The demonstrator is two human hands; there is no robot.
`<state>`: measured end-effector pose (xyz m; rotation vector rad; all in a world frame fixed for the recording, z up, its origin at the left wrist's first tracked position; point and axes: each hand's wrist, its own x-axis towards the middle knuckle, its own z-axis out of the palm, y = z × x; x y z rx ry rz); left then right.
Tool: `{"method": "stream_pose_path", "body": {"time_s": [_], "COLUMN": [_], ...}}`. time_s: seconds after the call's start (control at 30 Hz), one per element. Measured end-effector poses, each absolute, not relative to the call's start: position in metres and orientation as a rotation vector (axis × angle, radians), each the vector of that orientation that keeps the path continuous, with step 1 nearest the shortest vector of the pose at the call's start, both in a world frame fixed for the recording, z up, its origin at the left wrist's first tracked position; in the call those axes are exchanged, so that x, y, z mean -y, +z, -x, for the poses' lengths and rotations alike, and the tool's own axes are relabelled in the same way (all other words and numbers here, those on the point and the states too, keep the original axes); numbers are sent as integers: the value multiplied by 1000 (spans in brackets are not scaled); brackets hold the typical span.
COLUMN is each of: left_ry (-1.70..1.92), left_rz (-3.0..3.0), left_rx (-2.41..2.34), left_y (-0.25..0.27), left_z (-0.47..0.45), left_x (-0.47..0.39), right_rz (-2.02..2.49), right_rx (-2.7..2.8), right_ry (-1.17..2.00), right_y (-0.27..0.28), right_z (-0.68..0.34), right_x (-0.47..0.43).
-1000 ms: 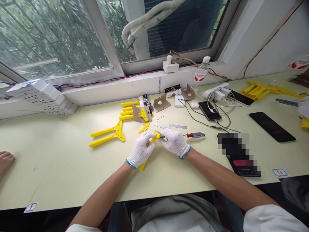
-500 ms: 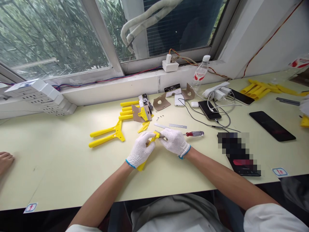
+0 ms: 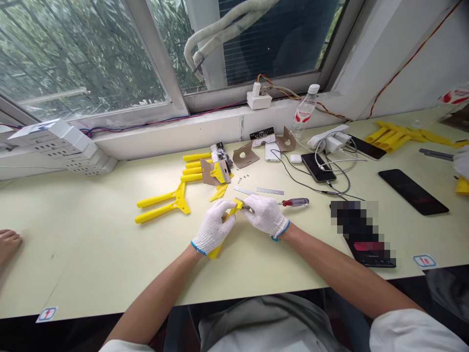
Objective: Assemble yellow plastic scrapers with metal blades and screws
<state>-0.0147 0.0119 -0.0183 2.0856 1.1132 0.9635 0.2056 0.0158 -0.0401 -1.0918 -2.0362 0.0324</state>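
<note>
My left hand point(image 3: 214, 226), in a white knit glove with a blue cuff, is closed around a yellow scraper point(image 3: 216, 251); its handle points toward me and its head shows past my fingertips. At that head my gloved right hand point(image 3: 266, 215) pinches a thin grey metal blade point(image 3: 249, 209), mostly covered by the fingers. A screwdriver point(image 3: 295, 202) with a red and clear handle lies just beyond my right hand, its shaft tip hidden. Two loose blades point(image 3: 270, 191) and several small screws point(image 3: 240, 180) rest behind my hands. Loose yellow scraper parts point(image 3: 219, 192) lie near my left fingertips.
Two yellow scrapers point(image 3: 161, 208) lie left, with packaged ones point(image 3: 216, 172) behind. Phones point(image 3: 413, 191), cables point(image 3: 346, 183) and a water bottle point(image 3: 305, 111) occupy the right. White boxes point(image 3: 69, 146) stand back left. Another person's hand point(image 3: 9, 247) rests at the left edge.
</note>
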Motion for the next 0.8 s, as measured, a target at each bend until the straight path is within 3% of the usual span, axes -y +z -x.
{"method": "stream_pose_path", "body": {"time_s": [0.8], "left_ry": [954], "left_rz": [-2103], "left_rx": [-1104], "left_y": [-17], "left_z": [14], "left_x": [-12], "right_rz": [1166], "right_rx": [2081], "right_ry": [22], "right_y": [-39], "right_z": [-208], "right_x": [-16]}}
